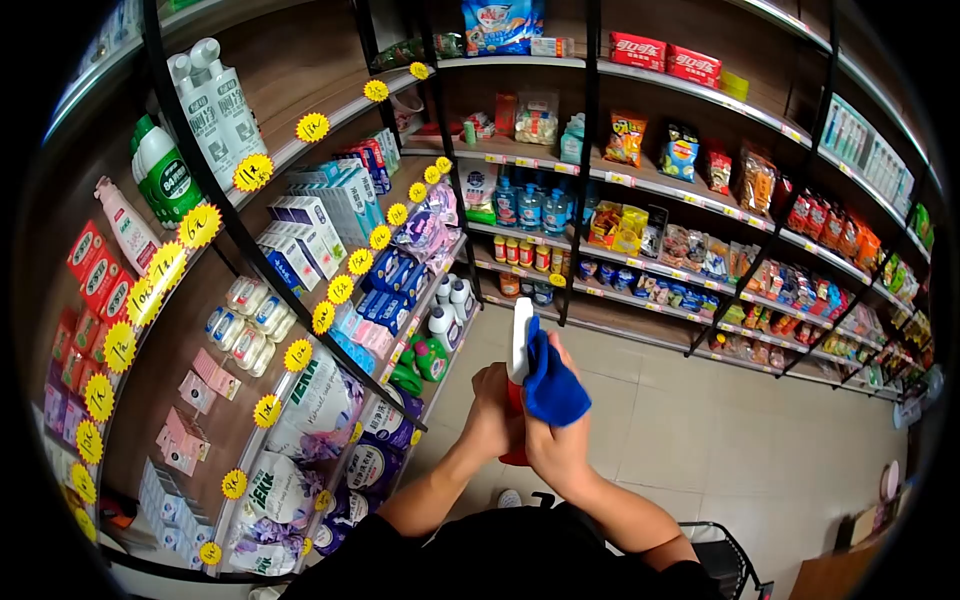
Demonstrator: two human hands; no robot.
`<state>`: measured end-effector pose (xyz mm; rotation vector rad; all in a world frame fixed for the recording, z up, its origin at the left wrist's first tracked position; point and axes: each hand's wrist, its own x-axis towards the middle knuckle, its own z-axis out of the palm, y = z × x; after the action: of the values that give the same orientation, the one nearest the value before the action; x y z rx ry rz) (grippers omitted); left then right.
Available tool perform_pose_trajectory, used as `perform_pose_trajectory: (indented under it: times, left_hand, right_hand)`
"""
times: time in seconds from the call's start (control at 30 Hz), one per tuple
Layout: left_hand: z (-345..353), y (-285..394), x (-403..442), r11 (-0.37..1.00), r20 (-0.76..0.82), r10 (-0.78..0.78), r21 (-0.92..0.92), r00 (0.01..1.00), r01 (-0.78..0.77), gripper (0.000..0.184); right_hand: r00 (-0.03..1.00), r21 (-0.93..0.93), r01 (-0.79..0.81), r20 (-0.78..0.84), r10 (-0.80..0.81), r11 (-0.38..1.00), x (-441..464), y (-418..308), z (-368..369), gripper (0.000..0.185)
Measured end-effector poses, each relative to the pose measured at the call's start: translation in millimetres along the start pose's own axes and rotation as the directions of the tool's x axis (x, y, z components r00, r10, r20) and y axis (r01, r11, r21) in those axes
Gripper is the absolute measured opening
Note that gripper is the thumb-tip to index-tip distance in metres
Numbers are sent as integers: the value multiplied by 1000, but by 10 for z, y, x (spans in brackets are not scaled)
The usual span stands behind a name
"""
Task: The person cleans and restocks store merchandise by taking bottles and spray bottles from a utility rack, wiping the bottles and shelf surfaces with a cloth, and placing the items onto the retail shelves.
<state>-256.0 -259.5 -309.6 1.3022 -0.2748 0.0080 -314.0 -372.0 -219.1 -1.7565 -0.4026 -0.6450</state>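
A red bottle point(516, 455) with a white top point(521, 340) is held upright in front of my body, above the tiled floor. My left hand point(490, 412) is closed around its left side. On the right, my right hand point(560, 440) is closed on a blue cloth point(556, 385), which lies against the bottle and its white top. The right fingers are partly hidden by the cloth, and both hands are close together at the bottle.
Shelves point(340, 115) with toiletries, laundry packs point(320, 410) and yellow price tags stand at the left. Snack shelves point(680, 185) run across the back and right. A dark basket or cart point(715, 560) is at the lower right, near a wooden box point(835, 575).
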Motion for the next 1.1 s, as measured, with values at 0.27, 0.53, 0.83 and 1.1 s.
perform_pose_trajectory:
  times: [0.27, 0.53, 0.83, 1.1]
  left_hand:
    - [152, 266, 488, 413, 83, 455, 862, 886, -293, 43]
    - [862, -2, 1191, 216, -40, 371, 975, 928, -44, 48]
    - [1279, -445, 1948, 201, -183, 384, 973, 905, 111, 48]
    - [1069, -756, 2255, 84, -104, 551, 994, 828, 69, 37]
  right_hand:
    - [987, 54, 151, 50, -153, 987, 445, 657, -213, 55]
    - [991, 542, -78, 136, 4, 837, 1774, 1505, -801, 24]
    - [455, -161, 798, 794, -404, 581, 2859, 1739, -1042, 19]
    - [345, 88, 822, 710, -614, 563, 2839, 2054, -1263, 36]
